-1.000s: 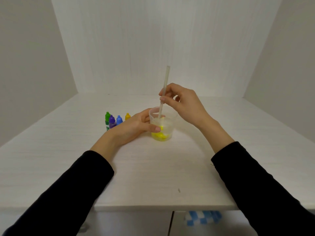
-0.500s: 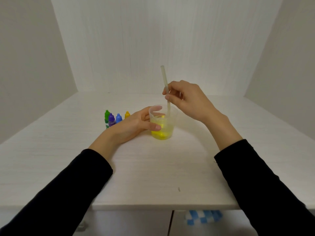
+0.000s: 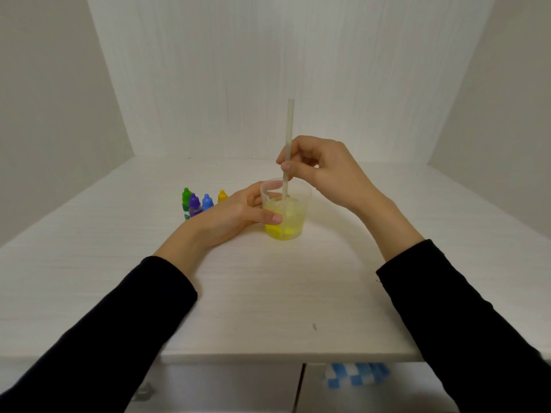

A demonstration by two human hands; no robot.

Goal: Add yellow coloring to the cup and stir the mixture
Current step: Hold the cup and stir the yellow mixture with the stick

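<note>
The left hand point(image 3: 235, 214) is gripping the clear plastic cup of yellow liquid point(image 3: 285, 210) while the right hand point(image 3: 328, 171) is pinching the pale straight stirring stick point(image 3: 288, 144) above it, and it should be circling gently, without hitting the wall.

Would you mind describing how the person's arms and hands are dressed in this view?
Both arms wear plain black long sleeves, the left sleeve and the right sleeve, each ending just short of the wrist. The left hand and right hand are bare: no gloves, rings, watch or markings show.

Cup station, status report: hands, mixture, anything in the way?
Left hand grips cup; right hand pinches stirring stick, tip in yellow liquid. Four dropper bottles behind left hand, clear of cup.
</note>
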